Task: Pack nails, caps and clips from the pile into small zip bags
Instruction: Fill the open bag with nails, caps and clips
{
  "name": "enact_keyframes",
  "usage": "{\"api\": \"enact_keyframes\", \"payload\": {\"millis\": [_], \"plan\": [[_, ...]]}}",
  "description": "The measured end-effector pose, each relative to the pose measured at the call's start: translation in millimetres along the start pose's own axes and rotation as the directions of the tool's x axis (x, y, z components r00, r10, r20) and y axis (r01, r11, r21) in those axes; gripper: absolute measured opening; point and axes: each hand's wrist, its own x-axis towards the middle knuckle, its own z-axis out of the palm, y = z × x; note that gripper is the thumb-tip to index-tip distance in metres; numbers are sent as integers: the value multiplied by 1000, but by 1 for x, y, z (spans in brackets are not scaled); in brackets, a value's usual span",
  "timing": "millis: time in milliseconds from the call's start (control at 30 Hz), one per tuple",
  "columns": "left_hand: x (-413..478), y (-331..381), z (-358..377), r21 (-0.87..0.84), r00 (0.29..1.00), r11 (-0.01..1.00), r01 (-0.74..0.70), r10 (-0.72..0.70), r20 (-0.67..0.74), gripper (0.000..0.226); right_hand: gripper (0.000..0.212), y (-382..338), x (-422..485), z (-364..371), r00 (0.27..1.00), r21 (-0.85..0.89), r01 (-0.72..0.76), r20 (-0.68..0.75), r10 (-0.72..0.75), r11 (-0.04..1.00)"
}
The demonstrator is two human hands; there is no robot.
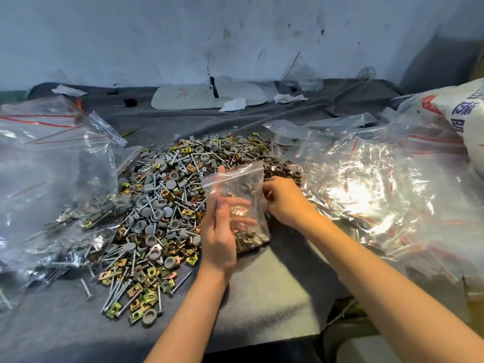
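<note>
Left hand (220,231) grips a clear, crinkled zip bag (235,179) upright, square brassy clips settled at its bottom. Right hand (285,200) pinches its right edge. Alongside, the pile (162,200) of slender nails and round grey caps lies on the grey cloth surface (262,297).

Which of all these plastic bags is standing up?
The small zip bag in the middle, held upright by the left hand. The other bags lie in heaps at both sides.
</note>
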Motion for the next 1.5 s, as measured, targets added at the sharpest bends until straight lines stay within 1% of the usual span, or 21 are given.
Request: {"api": "enact_keyframes", "payload": {"millis": [67,167,267,333,467,633,733,767,800,867,933,967,1000,1033,1100,1133,1200,1233,1367,1433,1500], "plan": [[0,-1,0,-5,999,999,39,-39,-12,37,19,1,2,11,999,-63,-22,-40,19,998],[1,-7,-2,23,997,997,69,-68,-28,55,19,-4,4,15,998,-142,-47,-47,41,989],[1,-10,-3,53,999,997,53,-52,-16,56,19,-11,4,17,997,-212,-70,-51,60,975],[1,-10,-3,62,999,997,47,-46,-14,56,21,-15,6,18,994,-201,-104,-56,94,974],[1,-8,-3,59,998,997,57,-57,-14,57,12,-19,11,20,985,-162,-152,-108,135,975],[1,-6,-4,77,998,995,59,-59,-12,54,9,-15,9,19,987,-105,-118,-117,106,987],[1,-7,-3,96,998,994,57,-56,-14,57,10,-8,7,16,990,-54,-85,-120,78,995],[1,-6,-4,107,998,993,56,-54,-14,59,10,-6,6,15,991,-29,-65,-119,62,997],[1,-6,-4,115,998,992,55,-54,-11,61,10,-5,4,11,989,42,-38,-140,44,998],[0,-4,-3,114,999,992,52,-51,-7,63,15,-10,2,-8,969,288,29,-244,44,957],[-1,-1,-2,94,998,994,61,-60,-12,63,11,-24,-2,-38,928,487,193,-374,3,851],[-2,1,-1,74,998,995,70,-69,-12,64,8,-32,-5,-54,908,532,297,-415,-62,793],[-2,1,-1,54,997,996,76,-76,-9,65,6,-39,-9,-67,888,538,391,-433,-153,747],[-2,1,0,37,997,996,77,-77,-6,67,6,-47,-13,-75,875,510,449,-419,-245,734],[-3,5,2,24,998,997,71,-71,-4,67,6,-58,-20,-80,865,360,486,-326,-381,796],[-3,7,3,19,998,998,57,-57,-3,58,6,-60,-21,-78,869,270,482,-272,-414,834],[-4,11,5,3,1000,1000,29,-29,3,35,8,-59,-23,-73,881,157,458,-210,-424,875],[-4,12,5,-3,1000,1000,23,-23,3,32,9,-56,-24,-71,885,132,448,-210,-417,884],[-3,13,5,-2,1000,1000,11,-11,10,34,10,-51,-23,-71,905,99,400,-201,-376,911],[-3,12,5,13,1000,1000,7,-8,29,38,8,-51,-23,-74,910,110,398,-168,-378,911],[-3,11,4,6,1000,1000,3,-3,24,33,7,-52,-25,-80,913,120,404,-114,-392,907]]}}
